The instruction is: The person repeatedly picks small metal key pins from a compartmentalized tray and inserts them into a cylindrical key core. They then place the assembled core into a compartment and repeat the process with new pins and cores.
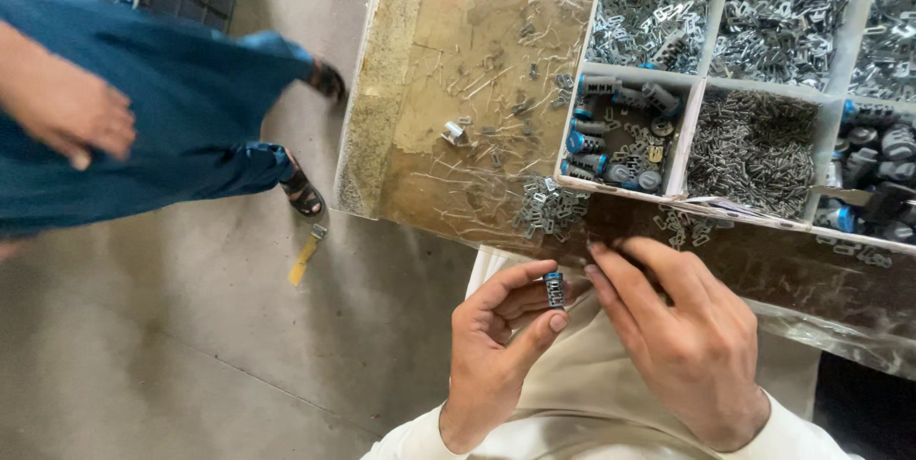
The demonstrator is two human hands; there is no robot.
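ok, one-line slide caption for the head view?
Left hand pinches a small ribbed metal cylinder with blue end, right hand alongside, below a white compartmented tray of metal parts.

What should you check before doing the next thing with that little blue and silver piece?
1. Small ribbed cylinder pinched firmly in the left hand, between thumb and fingers: ok.
2. Right hand close enough to work on it: ok, its fingers sit just beside the cylinder.
3. Right hand already holds a small part: cannot tell, its fingertips hide that.
4. Parts supply within reach: ok, the white divided tray holds heaps of metal clips and more cylinders.
5. Table edge tidy: not ok, loose clips lie near the edge.
6. Space clear of others: not ok, a person in blue clothes is passing close by.
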